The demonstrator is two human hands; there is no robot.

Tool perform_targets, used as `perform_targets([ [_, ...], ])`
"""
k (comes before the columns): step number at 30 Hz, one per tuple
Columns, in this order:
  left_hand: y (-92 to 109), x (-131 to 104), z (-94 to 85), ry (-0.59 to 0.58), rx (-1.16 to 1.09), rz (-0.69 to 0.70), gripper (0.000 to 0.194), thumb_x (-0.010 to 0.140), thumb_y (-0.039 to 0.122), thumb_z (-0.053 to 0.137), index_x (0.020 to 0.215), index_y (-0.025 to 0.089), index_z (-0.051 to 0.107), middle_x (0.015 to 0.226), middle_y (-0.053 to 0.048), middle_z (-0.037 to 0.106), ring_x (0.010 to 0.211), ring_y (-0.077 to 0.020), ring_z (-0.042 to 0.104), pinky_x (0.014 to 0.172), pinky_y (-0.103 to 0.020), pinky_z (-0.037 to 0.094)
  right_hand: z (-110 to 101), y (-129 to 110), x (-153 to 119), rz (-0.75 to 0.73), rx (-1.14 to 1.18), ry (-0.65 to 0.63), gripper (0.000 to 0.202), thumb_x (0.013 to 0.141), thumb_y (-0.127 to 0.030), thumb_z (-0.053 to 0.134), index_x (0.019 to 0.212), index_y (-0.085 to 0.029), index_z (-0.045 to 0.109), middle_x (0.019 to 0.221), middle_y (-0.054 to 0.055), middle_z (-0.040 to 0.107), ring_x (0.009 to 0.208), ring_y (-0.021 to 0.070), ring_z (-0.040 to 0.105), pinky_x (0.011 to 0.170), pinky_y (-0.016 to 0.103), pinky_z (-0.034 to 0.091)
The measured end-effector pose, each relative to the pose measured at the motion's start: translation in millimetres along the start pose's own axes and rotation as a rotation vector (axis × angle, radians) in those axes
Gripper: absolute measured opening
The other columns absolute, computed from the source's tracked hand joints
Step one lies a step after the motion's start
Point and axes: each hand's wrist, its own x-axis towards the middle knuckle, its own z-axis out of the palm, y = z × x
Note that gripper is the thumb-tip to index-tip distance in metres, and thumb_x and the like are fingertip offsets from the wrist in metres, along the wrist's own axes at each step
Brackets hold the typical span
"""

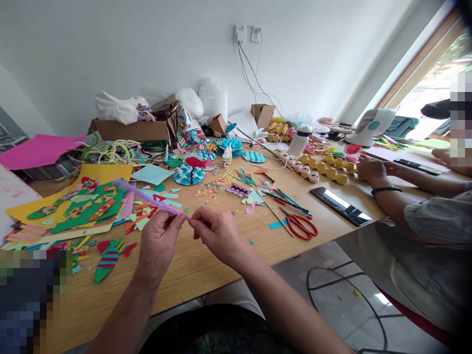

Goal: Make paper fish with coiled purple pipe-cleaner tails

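A fuzzy purple pipe cleaner (pixel 147 197) slants up to the left from between my two hands. My left hand (pixel 160 238) pinches it near its lower right end. Close beside it, my right hand (pixel 217 233) has thumb and finger pressed together on the tip of the same pipe cleaner. Both hands are raised over the front of the table. Beyond them lie a small purple and brown twisted pipe-cleaner piece (pixel 239 190) and scattered paper bits. Red-handled scissors (pixel 302 226) rest to the right of my right hand.
Paper fish (pixel 108 260) and coloured sheets (pixel 22 210) cover the left side. Behind are glue bottles (pixel 225 158), blue discs (pixel 189 174) and a cardboard box (pixel 129 130). A phone (pixel 339 205) and yellow egg-carton strips (pixel 324 168) lie right, near another person's hands (pixel 371 172).
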Motion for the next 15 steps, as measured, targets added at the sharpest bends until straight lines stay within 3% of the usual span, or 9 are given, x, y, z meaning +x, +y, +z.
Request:
perform_targets([
  [5, 2.2, 4.0, 1.1, 0.08, -0.227, -0.07, 0.011, 0.068, 0.029, 0.067, 0.066, 0.02, 0.061, 0.059, 0.003, 0.055, 0.055, -0.0106, 0.049, 0.054, -0.022, 0.039, -0.7, 4.6, -1.4, 0.03, 0.062, -0.008, 0.014, 0.083, -0.018, 0.05, 0.07, -0.017, 0.055, 0.056, -0.004, 0.059, 0.047, 0.0053, 0.049, 0.05, 0.015, 0.034],
  [10, 5.0, 4.2, 4.1, 0.133, -0.311, -0.07, 0.01, 0.066, 0.026, 0.069, 0.065, 0.021, 0.06, 0.059, 0.004, 0.055, 0.056, -0.01, 0.048, 0.053, -0.022, 0.039, -4.8, -4.0, -4.0, -0.006, -0.07, -0.023, 0.019, 0.082, -0.015, 0.051, 0.062, -0.016, 0.053, 0.053, -0.004, 0.056, 0.05, 0.0056, 0.05, 0.052, 0.015, 0.033],
  [15, 7.1, 6.2, 4.4, 0.091, -0.393, -0.18, 0.014, 0.063, 0.029, 0.071, 0.062, 0.021, 0.059, 0.057, 0.003, 0.054, 0.052, -0.0098, 0.047, 0.047, -0.021, 0.038, -5.5, -8.1, -2.5, 0.002, -0.185, -0.048, 0.016, 0.082, -0.016, 0.051, 0.068, -0.017, 0.057, 0.056, -0.004, 0.059, 0.051, 0.0067, 0.052, 0.052, 0.017, 0.032],
])
